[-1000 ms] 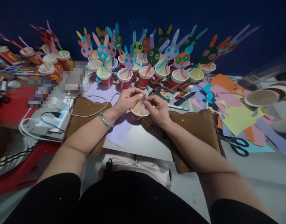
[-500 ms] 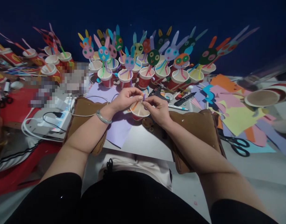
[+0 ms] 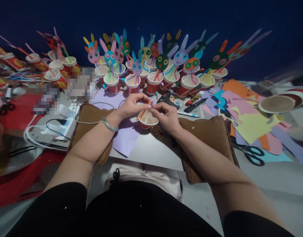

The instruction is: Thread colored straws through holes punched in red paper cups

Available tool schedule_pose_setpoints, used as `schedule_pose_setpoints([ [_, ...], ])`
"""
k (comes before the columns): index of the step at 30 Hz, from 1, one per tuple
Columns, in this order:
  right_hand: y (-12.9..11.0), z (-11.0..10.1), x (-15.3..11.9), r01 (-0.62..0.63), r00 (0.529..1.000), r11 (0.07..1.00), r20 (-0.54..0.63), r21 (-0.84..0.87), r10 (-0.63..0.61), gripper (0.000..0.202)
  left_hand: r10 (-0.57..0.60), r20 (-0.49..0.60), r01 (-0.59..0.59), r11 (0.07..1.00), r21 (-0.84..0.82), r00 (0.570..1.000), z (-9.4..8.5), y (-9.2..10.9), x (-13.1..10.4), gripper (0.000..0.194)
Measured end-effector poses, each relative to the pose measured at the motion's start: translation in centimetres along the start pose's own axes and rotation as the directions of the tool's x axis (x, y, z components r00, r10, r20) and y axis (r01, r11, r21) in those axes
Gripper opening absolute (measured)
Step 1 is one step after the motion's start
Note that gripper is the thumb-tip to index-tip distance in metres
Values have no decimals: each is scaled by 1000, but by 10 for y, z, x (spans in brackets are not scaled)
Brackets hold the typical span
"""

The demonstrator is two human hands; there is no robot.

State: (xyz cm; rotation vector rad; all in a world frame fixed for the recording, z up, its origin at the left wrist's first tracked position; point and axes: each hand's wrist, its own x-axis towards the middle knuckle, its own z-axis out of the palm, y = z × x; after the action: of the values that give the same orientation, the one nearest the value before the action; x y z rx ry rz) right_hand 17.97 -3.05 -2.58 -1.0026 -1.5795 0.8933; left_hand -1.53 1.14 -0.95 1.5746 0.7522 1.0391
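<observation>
Over a red-and-white paper cup (image 3: pixel 148 125), my two hands meet at the fingertips. My left hand (image 3: pixel 134 105), with a bracelet at its wrist, pinches the upper part of a straw that shows as an orange stretch (image 3: pixel 142 114) inside the cup. From the other side, my right hand (image 3: pixel 167 116) pinches at a small purple piece (image 3: pixel 152 102) at the same spot; its shape is mostly covered by fingers. A pale strip also runs down inside the cup. Purple paper (image 3: pixel 125 140) lies under my left wrist.
Paper cups with rabbit faces on straws (image 3: pixel 155 82) stand in rows behind. A black glue gun (image 3: pixel 167 98), a marker (image 3: pixel 188 114) and a pen-like black tool are beyond my right hand. Scissors (image 3: pixel 251 153) and paper scraps (image 3: pixel 250 123) lie right; a power strip (image 3: pixel 66 126) left.
My hands stay over the cup, pinching, with only a slight shift of the fingertips. At the left edge, the striped cloth near the red chair has moved mostly out of sight.
</observation>
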Motion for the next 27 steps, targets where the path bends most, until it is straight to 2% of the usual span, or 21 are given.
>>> schedule_pose_setpoints([
  [5,-1,1,-2,10,1000,1000,5,-27,-10,48,22,-69,-17,997,73,997,5,0,-1,50],
  [11,3,-1,-1,-26,999,998,28,58,25,57,45,-52,-41,997,64,998,3,3,-1,46],
  [13,7,-4,0,-6,996,995,86,104,-3,64,31,-62,-29,999,47,998,2,4,-1,46],
  [15,11,-8,1,-5,981,991,195,132,-21,81,26,-89,-23,999,40,996,1,4,-1,46],
  [17,13,-11,1,-32,954,993,299,116,-4,96,28,-118,-25,999,26,993,0,4,0,45],
  [19,13,-12,1,-65,936,995,351,71,36,102,32,-140,-32,999,3,990,-1,3,1,46],
  [24,12,-9,0,-119,911,991,391,-63,134,91,60,-180,-65,998,-23,982,-2,0,3,48],
  [27,12,-6,1,-165,910,985,376,-58,175,77,64,-175,-71,997,-30,982,-1,0,3,46],
])
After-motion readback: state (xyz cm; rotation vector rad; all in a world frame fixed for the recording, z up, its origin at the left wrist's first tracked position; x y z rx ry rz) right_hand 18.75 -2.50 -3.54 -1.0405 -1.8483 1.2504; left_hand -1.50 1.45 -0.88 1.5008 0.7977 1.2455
